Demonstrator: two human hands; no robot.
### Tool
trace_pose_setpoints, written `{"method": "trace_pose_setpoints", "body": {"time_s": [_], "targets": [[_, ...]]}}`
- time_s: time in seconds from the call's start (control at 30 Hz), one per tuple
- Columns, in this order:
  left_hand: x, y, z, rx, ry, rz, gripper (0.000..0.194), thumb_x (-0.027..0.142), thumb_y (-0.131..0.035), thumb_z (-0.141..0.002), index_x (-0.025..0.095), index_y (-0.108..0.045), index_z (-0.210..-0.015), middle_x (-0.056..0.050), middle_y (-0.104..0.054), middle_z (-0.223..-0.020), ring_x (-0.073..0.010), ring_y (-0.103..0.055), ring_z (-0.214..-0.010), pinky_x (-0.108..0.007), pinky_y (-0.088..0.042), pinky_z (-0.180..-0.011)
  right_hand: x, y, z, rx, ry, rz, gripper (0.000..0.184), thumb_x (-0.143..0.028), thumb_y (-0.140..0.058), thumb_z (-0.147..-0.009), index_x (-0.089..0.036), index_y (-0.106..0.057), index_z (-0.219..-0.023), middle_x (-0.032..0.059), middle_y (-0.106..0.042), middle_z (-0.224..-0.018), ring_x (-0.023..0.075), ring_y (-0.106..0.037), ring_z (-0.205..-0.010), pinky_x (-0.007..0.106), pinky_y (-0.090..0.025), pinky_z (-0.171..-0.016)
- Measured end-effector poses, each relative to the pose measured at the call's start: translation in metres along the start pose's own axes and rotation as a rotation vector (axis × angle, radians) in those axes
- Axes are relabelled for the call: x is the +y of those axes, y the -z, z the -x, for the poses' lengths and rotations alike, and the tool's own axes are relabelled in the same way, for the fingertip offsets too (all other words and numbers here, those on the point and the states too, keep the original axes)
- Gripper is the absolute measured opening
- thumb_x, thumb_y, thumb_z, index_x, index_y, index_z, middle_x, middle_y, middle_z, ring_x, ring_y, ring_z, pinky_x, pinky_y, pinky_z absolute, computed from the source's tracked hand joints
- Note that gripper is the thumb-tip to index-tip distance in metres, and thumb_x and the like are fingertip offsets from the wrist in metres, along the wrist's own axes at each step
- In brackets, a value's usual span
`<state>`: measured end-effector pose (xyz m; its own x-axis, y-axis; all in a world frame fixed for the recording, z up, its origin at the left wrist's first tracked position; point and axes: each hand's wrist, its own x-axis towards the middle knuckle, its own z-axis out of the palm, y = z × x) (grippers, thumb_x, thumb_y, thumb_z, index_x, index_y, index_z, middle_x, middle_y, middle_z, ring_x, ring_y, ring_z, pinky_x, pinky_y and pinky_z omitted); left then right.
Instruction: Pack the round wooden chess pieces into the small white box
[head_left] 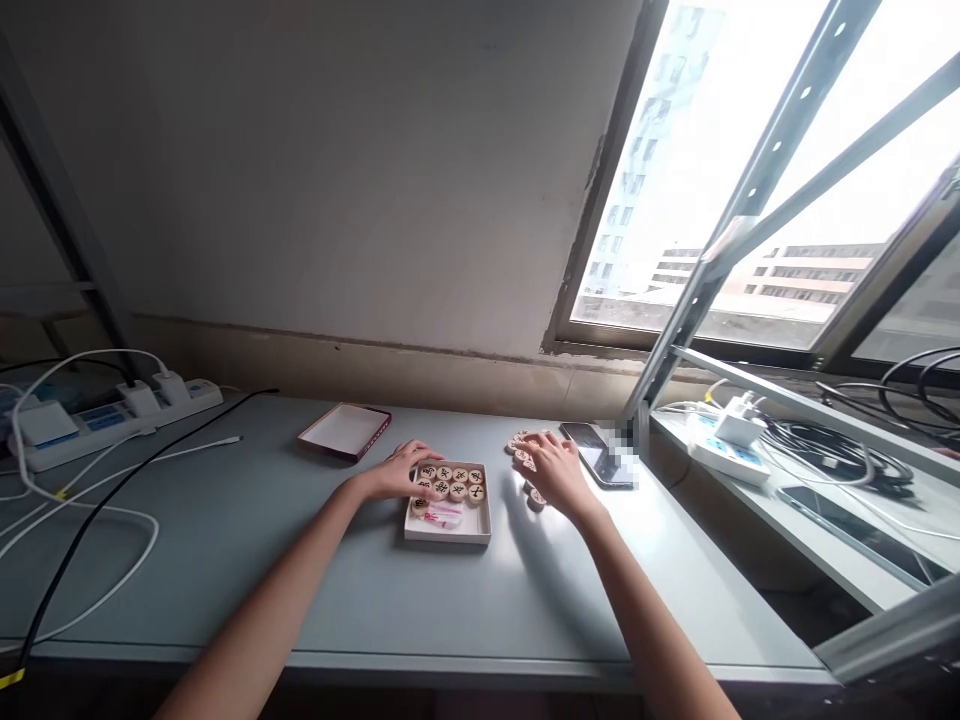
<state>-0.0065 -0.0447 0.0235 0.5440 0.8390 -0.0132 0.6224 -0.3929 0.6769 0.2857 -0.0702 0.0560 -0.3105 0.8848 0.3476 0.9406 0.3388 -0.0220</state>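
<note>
Head view: we are laying our left hand [394,474] across the left side of the white box [448,538], thumb and fingers parted around the round pieces [459,490] at that end, while our right hand [555,465] is covering part of the loose pieces [537,499] on the table [450,610], right of the box; whether either hand is gripping anything, we are not managing to tell.

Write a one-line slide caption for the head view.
Left hand at a shallow box of round pieces; right hand over loose pieces beside a phone.
</note>
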Motion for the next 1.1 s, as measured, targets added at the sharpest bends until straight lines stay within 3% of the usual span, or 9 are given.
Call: {"method": "trace_pose_setpoints", "body": {"time_s": [0.13,0.3,0.43,0.53,0.63,0.77,0.9,1.0,1.1], "targets": [[-0.001,-0.001,-0.001,-0.043,-0.028,0.006,0.072,0.058,-0.070,-0.059,0.033,-0.049,-0.123,-0.005,-0.038,-0.128,-0.0266,-0.031,-0.126,-0.036,-0.028,-0.105,0.009,-0.013,0.040,-0.050,-0.051,0.089,0.028,-0.035,-0.046,-0.089,-0.026,-0.059,-0.112,0.0074,-0.048,-0.132,0.0264,-0.035,-0.125,0.048,-0.019,-0.100],[-0.003,-0.001,-0.001,-0.037,-0.032,0.011,0.072,0.058,-0.069,-0.059,0.031,-0.049,-0.123,-0.007,-0.039,-0.128,-0.0277,-0.028,-0.128,-0.038,-0.026,-0.105,-0.015,-0.016,0.059,0.004,-0.041,0.097,0.032,-0.038,-0.038,-0.092,-0.026,-0.059,-0.113,0.0067,-0.052,-0.128,0.0252,-0.037,-0.123,0.051,-0.014,-0.103],[-0.002,0.000,0.001,-0.033,-0.012,0.008,0.073,0.060,-0.066,-0.060,0.030,-0.049,-0.123,-0.007,-0.040,-0.128,-0.0285,-0.029,-0.127,-0.037,-0.028,-0.104,-0.029,-0.014,0.051,0.041,-0.049,0.097,0.025,-0.034,-0.044,-0.090,-0.023,-0.063,-0.100,0.0069,-0.059,-0.117,0.0241,-0.046,-0.113,0.050,-0.017,-0.103],[-0.003,-0.002,0.001,-0.025,-0.023,0.014,0.073,0.062,-0.064,-0.061,0.028,-0.050,-0.123,-0.007,-0.040,-0.128,-0.0289,-0.033,-0.124,-0.035,-0.030,-0.102,-0.032,-0.017,0.047,0.069,-0.114,0.103,0.023,-0.034,-0.047,-0.087,-0.022,-0.063,-0.100,0.0077,-0.058,-0.114,0.0248,-0.048,-0.107,0.048,-0.026,-0.097],[-0.008,-0.004,-0.002,0.080,-0.055,0.048,0.060,0.059,-0.054,-0.071,0.021,-0.055,-0.118,-0.010,-0.045,-0.122,-0.0259,-0.045,-0.113,-0.032,-0.036,-0.096,-0.029,-0.018,0.049,0.067,-0.135,0.089,0.019,-0.034,-0.052,-0.085,-0.024,-0.067,-0.091,0.0065,-0.061,-0.106,0.0259,-0.051,-0.101,0.046,-0.032,-0.089],[-0.016,-0.005,-0.010,0.266,-0.007,-0.019,0.043,0.050,-0.051,-0.074,0.016,-0.065,-0.098,-0.009,-0.056,-0.099,-0.0237,-0.055,-0.092,-0.030,-0.042,-0.079,-0.025,-0.010,0.050,0.087,-0.042,-0.019,0.018,-0.035,-0.053,-0.085,-0.029,-0.069,-0.093,0.0043,-0.063,-0.101,0.0248,-0.054,-0.094,0.044,-0.036,-0.084],[-0.021,-0.005,-0.019,0.258,0.048,-0.094,0.034,0.047,-0.055,-0.070,0.017,-0.066,-0.082,-0.003,-0.059,-0.074,-0.0188,-0.054,-0.070,-0.025,-0.037,-0.061,-0.036,0.000,0.035,-0.004,0.164,-0.267,0.023,-0.039,-0.051,-0.087,-0.031,-0.067,-0.101,0.0035,-0.064,-0.097,0.0201,-0.058,-0.087,0.035,-0.041,-0.078],[-0.024,-0.008,-0.025,0.262,0.015,-0.068,0.034,0.047,-0.054,-0.071,0.017,-0.065,-0.079,-0.002,-0.059,-0.070,-0.0167,-0.053,-0.066,-0.024,-0.034,-0.058,-0.057,-0.005,0.020,-0.040,0.346,-0.379,0.021,-0.039,-0.056,-0.084,-0.033,-0.066,-0.102,0.0019,-0.063,-0.099,0.0193,-0.057,-0.092,0.033,-0.042,-0.080],[-0.025,-0.010,-0.028,0.255,0.016,-0.017,0.036,0.049,-0.055,-0.070,0.015,-0.065,-0.077,-0.002,-0.060,-0.069,-0.0163,-0.052,-0.066,-0.024,-0.035,-0.058,-0.074,-0.019,0.010,-0.083,0.428,-0.492,0.020,-0.032,-0.060,-0.083,-0.028,-0.064,-0.102,0.0030,-0.062,-0.101,0.0183,-0.057,-0.094,0.031,-0.044,-0.081]]}}
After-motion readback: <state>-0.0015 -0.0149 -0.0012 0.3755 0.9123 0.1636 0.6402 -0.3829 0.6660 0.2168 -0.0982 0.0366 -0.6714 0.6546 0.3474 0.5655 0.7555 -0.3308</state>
